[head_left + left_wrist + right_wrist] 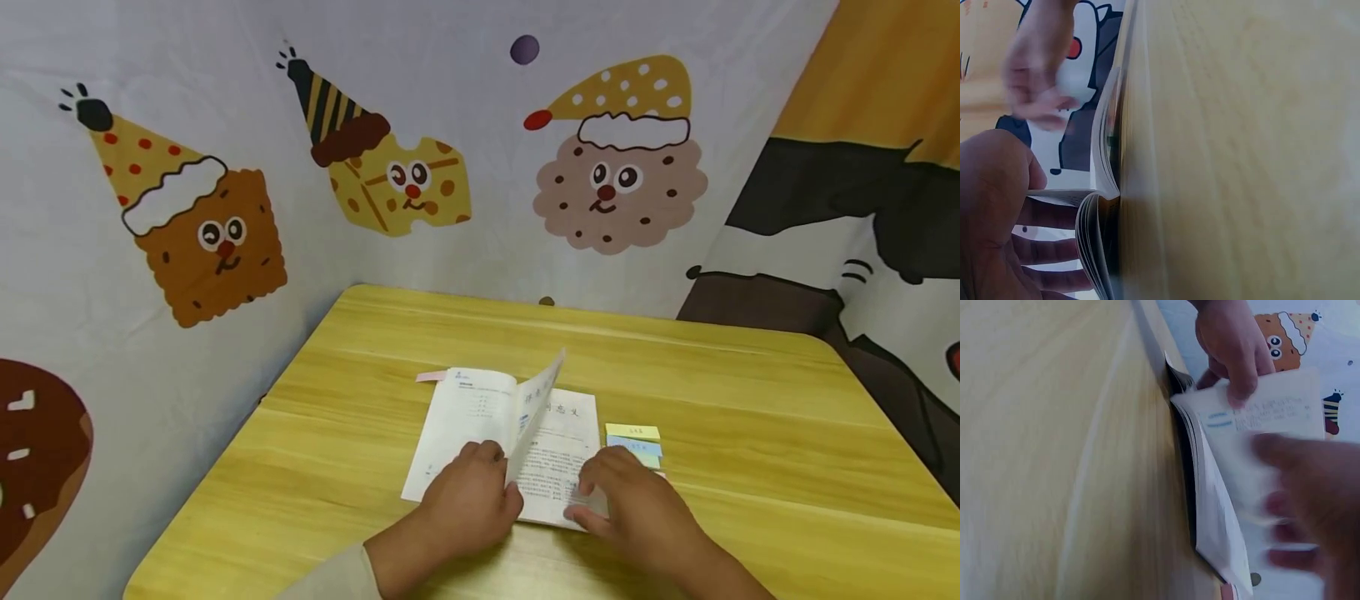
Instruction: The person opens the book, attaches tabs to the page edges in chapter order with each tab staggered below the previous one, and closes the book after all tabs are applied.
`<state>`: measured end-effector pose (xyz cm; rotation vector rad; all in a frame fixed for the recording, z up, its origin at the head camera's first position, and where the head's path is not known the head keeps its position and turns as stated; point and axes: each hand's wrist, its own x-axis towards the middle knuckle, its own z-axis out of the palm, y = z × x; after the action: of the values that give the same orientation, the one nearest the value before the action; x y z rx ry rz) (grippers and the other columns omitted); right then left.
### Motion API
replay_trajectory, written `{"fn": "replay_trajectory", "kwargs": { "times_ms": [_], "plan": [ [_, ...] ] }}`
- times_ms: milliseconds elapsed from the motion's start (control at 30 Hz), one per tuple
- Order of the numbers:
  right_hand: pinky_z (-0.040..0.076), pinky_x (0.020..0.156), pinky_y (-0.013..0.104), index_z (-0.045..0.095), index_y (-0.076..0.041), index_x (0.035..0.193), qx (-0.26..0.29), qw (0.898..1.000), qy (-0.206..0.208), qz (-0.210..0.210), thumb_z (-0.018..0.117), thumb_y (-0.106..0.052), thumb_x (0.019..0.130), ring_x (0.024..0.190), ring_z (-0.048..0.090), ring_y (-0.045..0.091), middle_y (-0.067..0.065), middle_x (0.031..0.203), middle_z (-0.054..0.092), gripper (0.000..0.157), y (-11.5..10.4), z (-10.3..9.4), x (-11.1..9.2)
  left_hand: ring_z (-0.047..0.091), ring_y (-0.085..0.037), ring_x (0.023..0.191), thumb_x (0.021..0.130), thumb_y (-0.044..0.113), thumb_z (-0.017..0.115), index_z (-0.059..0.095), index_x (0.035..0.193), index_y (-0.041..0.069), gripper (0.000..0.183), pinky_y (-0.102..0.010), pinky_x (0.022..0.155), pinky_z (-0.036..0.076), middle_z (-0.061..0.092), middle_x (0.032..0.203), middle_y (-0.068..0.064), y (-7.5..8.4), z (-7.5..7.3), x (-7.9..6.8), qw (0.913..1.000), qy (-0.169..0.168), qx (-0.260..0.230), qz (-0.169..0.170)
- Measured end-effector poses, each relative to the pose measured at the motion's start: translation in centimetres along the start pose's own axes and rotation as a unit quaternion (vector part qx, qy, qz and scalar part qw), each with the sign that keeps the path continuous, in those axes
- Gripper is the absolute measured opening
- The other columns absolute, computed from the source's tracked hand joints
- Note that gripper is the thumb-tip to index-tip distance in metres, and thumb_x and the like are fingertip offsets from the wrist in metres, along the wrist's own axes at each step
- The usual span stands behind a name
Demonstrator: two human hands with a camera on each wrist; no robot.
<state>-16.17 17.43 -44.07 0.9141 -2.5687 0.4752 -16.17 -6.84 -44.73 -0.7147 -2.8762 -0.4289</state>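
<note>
An open book (468,417) lies on the table, with one page (537,408) standing up near its middle. My left hand (471,496) is at the book's lower edge and pinches that raised page, thumb on one side and fingers on the other in the left wrist view. Over the lower right of the book is my right hand (637,504), its fingers loosely bent and holding nothing. It looks blurred in the right wrist view. A pink sticky tab (430,377) sticks out past the left page's top corner.
Just right of the book are a yellow sticky note (632,432) and a blue one (633,447), with a greenish one (647,460) partly behind my right hand. The wooden table (750,417) meets a cloth backdrop (487,267) printed with cartoon snacks.
</note>
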Motion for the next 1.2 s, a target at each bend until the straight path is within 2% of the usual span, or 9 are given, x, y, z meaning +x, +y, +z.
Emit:
{"fn": "replay_trajectory", "kwargs": {
  "times_ms": [100,267,433,600,733,833,1000,1100,1200],
  "plan": [
    [0.048,0.08,0.03,0.066,-0.025,0.087,0.003,0.994,-0.111,-0.012,0.081,-0.044,0.068,0.099,0.054,0.007,-0.012,0.104,0.059,0.031,0.6,0.1,-0.5,0.052,-0.02,0.083,0.084,0.029,0.054,0.067,0.087,0.005,0.028,-0.033,0.061,0.047,0.057,0.094,-0.002,0.0,-0.1,0.0,0.9998,-0.004,-0.015,-0.013],
    [0.048,0.083,0.033,0.068,-0.026,0.085,0.01,0.989,-0.147,-0.025,0.082,-0.033,0.069,0.1,0.056,0.011,-0.008,0.108,0.061,0.022,0.8,0.0,-0.8,0.053,-0.021,0.082,0.085,0.031,0.054,0.067,0.084,0.006,0.029,-0.033,0.06,0.047,0.058,0.095,-0.003,0.1,0.0,0.0,1.0,0.005,-0.004,-0.001],
    [0.049,0.079,0.032,0.071,-0.023,0.083,0.001,0.992,-0.116,-0.051,0.074,-0.02,0.073,0.096,0.058,0.01,-0.008,0.102,0.064,0.01,0.9,0.0,-0.8,0.054,-0.022,0.082,0.085,0.033,0.054,0.067,0.081,0.006,0.029,-0.033,0.059,0.047,0.058,0.095,-0.003,0.1,0.1,0.0,0.9998,0.015,0.005,0.011],
    [0.048,0.075,0.028,0.071,-0.02,0.087,0.0,0.995,-0.006,-0.1,0.064,-0.016,0.082,0.095,0.057,0.009,-0.011,0.099,0.062,0.01,0.8,-0.1,-0.2,0.052,-0.021,0.079,0.086,0.04,0.054,0.065,0.077,0.011,0.032,-0.033,0.057,0.046,0.056,0.091,-0.002,0.2,0.1,-0.2,0.9995,0.022,0.017,0.014],
    [0.044,0.081,0.027,0.071,-0.018,0.086,0.024,0.983,0.1,-0.155,0.049,-0.028,0.096,0.096,0.056,0.016,-0.008,0.098,0.063,0.026,0.3,0.0,0.7,0.05,-0.02,0.079,0.084,0.06,0.052,0.066,0.082,0.012,0.05,-0.034,0.057,0.043,0.053,0.089,0.0,0.4,-0.1,-0.3,0.9995,-0.002,0.03,0.006],
    [0.043,0.082,0.027,0.071,-0.018,0.085,0.033,0.976,0.135,-0.168,0.045,-0.031,0.099,0.095,0.056,0.018,-0.006,0.097,0.062,0.032,-0.2,0.1,1.1,0.049,-0.02,0.081,0.08,0.068,0.053,0.066,0.086,0.011,0.058,-0.033,0.058,0.043,0.052,0.091,-0.001,0.5,-0.3,-0.3,0.9991,-0.025,0.034,0.004],
    [0.046,0.062,0.024,0.068,-0.014,0.107,0.014,0.984,0.138,-0.115,0.048,-0.04,0.094,0.092,0.056,0.018,0.003,0.115,0.058,0.036,-0.2,-0.1,0.4,0.051,-0.021,0.083,0.086,0.049,0.055,0.066,0.088,0.011,0.04,-0.033,0.063,0.047,0.056,0.096,-0.003,0.3,-0.2,-0.3,0.9988,-0.013,0.04,0.026],
    [0.046,0.06,0.025,0.062,-0.014,0.118,0.006,0.992,0.095,-0.08,0.055,-0.041,0.087,0.098,0.054,0.017,0.004,0.126,0.052,0.042,0.2,-0.3,-0.3,0.052,-0.021,0.083,0.086,0.036,0.053,0.067,0.085,0.009,0.03,-0.033,0.063,0.048,0.058,0.096,-0.003,0.1,-0.1,-0.3,0.9992,0.001,0.03,0.027],
    [0.048,0.067,0.029,0.066,-0.02,0.108,0.003,0.996,0.033,-0.078,0.065,-0.027,0.078,0.108,0.05,0.016,-0.002,0.124,0.052,0.031,0.8,-0.4,-0.8,0.054,-0.022,0.087,0.085,0.03,0.051,0.067,0.082,0.006,0.029,-0.033,0.064,0.049,0.059,0.099,-0.004,0.0,-0.2,-0.2,0.9998,0.0,0.014,0.014]
  ]
}}
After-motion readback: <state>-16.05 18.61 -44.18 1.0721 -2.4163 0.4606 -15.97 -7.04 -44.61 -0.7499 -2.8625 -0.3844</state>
